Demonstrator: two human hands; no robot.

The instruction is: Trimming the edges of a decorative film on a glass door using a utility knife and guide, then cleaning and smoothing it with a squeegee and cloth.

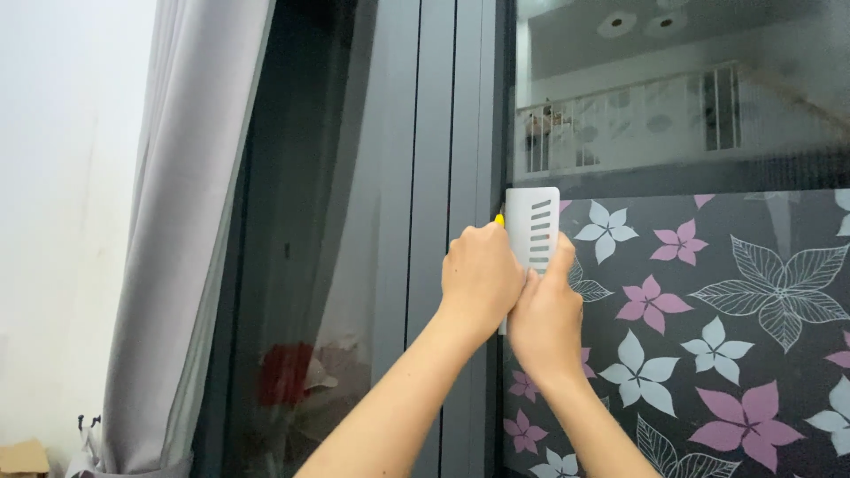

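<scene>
Centre of frame: left hand (481, 279) closed around a small yellow-tipped tool (499, 219), mostly hidden, at the dark window frame (434, 177). Just right, touching it: right hand (546, 319), fingers pressing a white slotted scraper (532, 228) flat against flower-patterned window film (708, 336). Left of frame: grey curtain (195, 221).
</scene>
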